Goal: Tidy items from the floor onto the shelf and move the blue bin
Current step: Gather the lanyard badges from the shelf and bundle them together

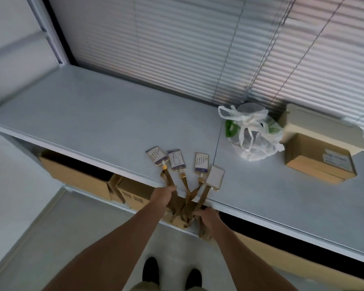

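Gold straps: my lanyards point(185, 198) bunch together at the front edge of the shelf top and hang over it, tangled between my two hands.
Left hand: my left hand point(163, 196) is closed around the leftmost strap, right at the shelf edge.
Right hand: my right hand point(208, 217) is clenched on the bundle of straps just below the edge, a little apart from the left.
Badges: four badge cards point(176, 159) lie fanned out flat on the top, each clipped to its own strap; three show print and purple bands, the rightmost one is blank white.
Shelf top: the grey shelf point(93, 122) runs below the closed window blinds point(177, 49).
Bag: a knotted white plastic bag point(252, 133) with something green inside sits to the right of the badges, well apart from them.
Box: a cardboard box point(317, 158) with its flap open stands just beside the bag, against the blinds.
Lower shelf: more cardboard cartons point(78, 175) sit underneath the top.
Floor: my dark shoes point(150, 269) stand on pale flooring.
Blue bin: I cannot see it from here.
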Demonstrator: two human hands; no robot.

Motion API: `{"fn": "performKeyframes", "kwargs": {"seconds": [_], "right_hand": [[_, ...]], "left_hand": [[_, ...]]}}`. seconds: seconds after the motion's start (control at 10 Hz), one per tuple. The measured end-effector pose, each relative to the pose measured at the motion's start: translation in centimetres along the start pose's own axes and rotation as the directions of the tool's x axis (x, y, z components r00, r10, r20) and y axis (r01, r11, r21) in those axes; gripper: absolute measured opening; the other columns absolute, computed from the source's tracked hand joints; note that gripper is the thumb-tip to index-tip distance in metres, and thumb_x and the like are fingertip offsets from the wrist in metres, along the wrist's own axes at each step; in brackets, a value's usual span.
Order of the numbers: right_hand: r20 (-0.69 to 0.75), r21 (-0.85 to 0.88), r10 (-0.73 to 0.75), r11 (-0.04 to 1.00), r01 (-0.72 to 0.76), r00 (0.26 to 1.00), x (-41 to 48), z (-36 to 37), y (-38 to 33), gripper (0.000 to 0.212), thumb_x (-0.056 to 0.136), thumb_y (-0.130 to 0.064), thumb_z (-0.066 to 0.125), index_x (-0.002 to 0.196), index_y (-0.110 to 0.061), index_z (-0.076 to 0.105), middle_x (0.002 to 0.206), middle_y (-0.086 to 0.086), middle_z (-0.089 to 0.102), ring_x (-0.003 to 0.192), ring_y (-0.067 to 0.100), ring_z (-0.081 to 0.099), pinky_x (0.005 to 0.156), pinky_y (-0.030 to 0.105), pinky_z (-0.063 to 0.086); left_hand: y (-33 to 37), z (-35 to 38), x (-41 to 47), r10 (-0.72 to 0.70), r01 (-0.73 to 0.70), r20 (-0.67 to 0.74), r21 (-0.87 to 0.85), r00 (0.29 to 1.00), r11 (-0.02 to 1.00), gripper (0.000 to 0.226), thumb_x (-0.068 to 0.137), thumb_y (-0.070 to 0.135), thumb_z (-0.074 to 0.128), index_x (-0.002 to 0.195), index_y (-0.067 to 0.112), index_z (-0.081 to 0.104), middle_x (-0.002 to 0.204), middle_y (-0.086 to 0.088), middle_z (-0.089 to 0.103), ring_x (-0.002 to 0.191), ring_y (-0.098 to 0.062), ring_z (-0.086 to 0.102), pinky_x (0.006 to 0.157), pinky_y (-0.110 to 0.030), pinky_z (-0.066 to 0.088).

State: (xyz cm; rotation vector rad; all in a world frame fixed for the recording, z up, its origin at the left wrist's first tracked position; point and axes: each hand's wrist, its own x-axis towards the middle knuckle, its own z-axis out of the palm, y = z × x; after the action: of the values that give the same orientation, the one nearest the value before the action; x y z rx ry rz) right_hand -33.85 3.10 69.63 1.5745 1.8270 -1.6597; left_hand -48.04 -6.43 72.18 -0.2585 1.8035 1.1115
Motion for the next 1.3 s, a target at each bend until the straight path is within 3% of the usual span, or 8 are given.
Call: {"fn": "performKeyframes", "kwargs": {"seconds": [0.1, 0.3, 0.6, 0.8, 1.0, 1.1, 1.2, 1.3], "right_hand": [[0.084, -0.018, -0.070, 0.997, 0.072, 0.994, 1.2, 1.6, -0.6, 0.033, 0.096, -0.003, 0.058, 0.128, 0.001, 0.054, 0.127, 0.010, 0.057, 0.120, 0.030, 0.056, 0.083, 0.011, 0.046], [0.005, 0.299, -0.084, 0.951, 0.078, 0.996, 2.6, 4.4, 0.0, 0.023, 0.084, -0.008, 0.075, 0.106, -0.010, 0.066, 0.095, 0.004, 0.071, 0.077, 0.012, 0.067, 0.060, 0.022, 0.052], [0.037, 0.462, 0.091, 0.881, -0.098, 0.995, 1.8, 4.7, -2.3, 0.011, 0.089, -0.011, 0.065, 0.094, -0.002, 0.069, 0.088, 0.018, 0.073, 0.080, 0.028, 0.066, 0.053, 0.024, 0.047], [0.177, 0.466, -0.060, 0.884, -0.030, 0.982, 0.1, -0.4, -4.0, 0.005, 0.089, 0.001, 0.056, 0.085, 0.000, 0.055, 0.052, 0.009, 0.051, 0.052, 0.026, 0.055, 0.057, 0.034, 0.054], [0.106, -0.178, -0.132, 0.973, 0.149, 0.986, -3.2, -7.0, -9.8, 0.016, 0.086, -0.007, 0.066, 0.102, -0.006, 0.068, 0.071, 0.004, 0.059, 0.061, 0.017, 0.056, 0.069, 0.033, 0.056], [0.110, -0.472, -0.195, 0.853, 0.223, 0.975, -5.7, -9.0, -13.6, 0.021, 0.088, -0.014, 0.065, 0.108, -0.008, 0.065, 0.080, 0.003, 0.058, 0.066, 0.017, 0.055, 0.066, 0.032, 0.052], [0.099, -0.609, -0.245, 0.752, 0.254, 0.964, -7.6, -11.1, -16.4, 0.030, 0.088, -0.017, 0.065, 0.116, -0.008, 0.064, 0.088, 0.005, 0.067, 0.066, 0.015, 0.060, 0.062, 0.029, 0.053], [0.034, -0.678, -0.289, 0.697, 0.235, 0.957, -9.2, -13.5, -18.1, 0.017, 0.086, -0.019, 0.064, 0.101, -0.011, 0.066, 0.080, 0.003, 0.066, 0.060, 0.014, 0.057, 0.054, 0.026, 0.049]], "left_hand": [[0.5, 0.5, -0.1, -0.010, 0.010, -0.012, 0.015, 1.000, 1.000, 0.040, 0.085, 0.040, 0.063, 0.111, 0.010, 0.066, 0.111, -0.008, 0.068, 0.105, -0.025, 0.061, 0.082, -0.037, 0.045], [2.2, 0.3, 0.1, 0.155, -0.155, 0.013, 0.217, 0.988, 0.964, 0.017, 0.088, 0.024, 0.061, 0.082, 0.010, 0.067, 0.066, -0.001, 0.059, 0.055, -0.012, 0.051, 0.053, -0.025, 0.039], [4.6, -0.7, 1.4, 0.380, -0.387, 0.113, 0.466, 0.918, 0.796, 0.018, 0.087, 0.022, 0.059, 0.082, 0.010, 0.072, 0.080, -0.009, 0.069, 0.074, -0.021, 0.062, 0.069, -0.036, 0.051], [4.4, -1.1, 3.0, 0.746, -0.668, 0.274, 0.685, 0.607, 0.292, 0.040, 0.076, 0.014, 0.066, 0.114, 0.025, 0.063, 0.120, 0.003, 0.059, 0.112, -0.019, 0.053, 0.088, -0.036, 0.051], [6.5, 1.5, 3.7, 0.590, -0.774, 0.693, 0.609, 0.414, -0.173, 0.115, 0.069, 0.035, 0.081, 0.155, 0.032, 0.004, 0.166, 0.006, -0.005, 0.152, -0.020, -0.004, 0.118, -0.043, 0.010], [8.6, 4.6, 2.7, 0.553, -0.837, 0.770, 0.502, 0.319, -0.217, 0.133, 0.058, 0.047, 0.087, 0.155, 0.033, -0.004, 0.166, 0.006, -0.006, 0.152, -0.019, -0.006, 0.121, -0.042, 0.008], [10.4, 6.9, 0.4, 0.546, -0.921, 0.753, 0.377, 0.368, 0.100, 0.117, 0.054, 0.043, 0.090, 0.151, 0.037, 0.024, 0.161, 0.005, 0.026, 0.146, -0.015, 0.025, 0.117, -0.037, 0.023], [12.0, 8.3, -1.4, 0.551, -0.901, 0.716, 0.298, 0.429, 0.315, 0.050, 0.066, 0.033, 0.087, 0.111, 0.028, 0.066, 0.107, 0.005, 0.073, 0.090, -0.008, 0.068, 0.086, -0.031, 0.052]]}}
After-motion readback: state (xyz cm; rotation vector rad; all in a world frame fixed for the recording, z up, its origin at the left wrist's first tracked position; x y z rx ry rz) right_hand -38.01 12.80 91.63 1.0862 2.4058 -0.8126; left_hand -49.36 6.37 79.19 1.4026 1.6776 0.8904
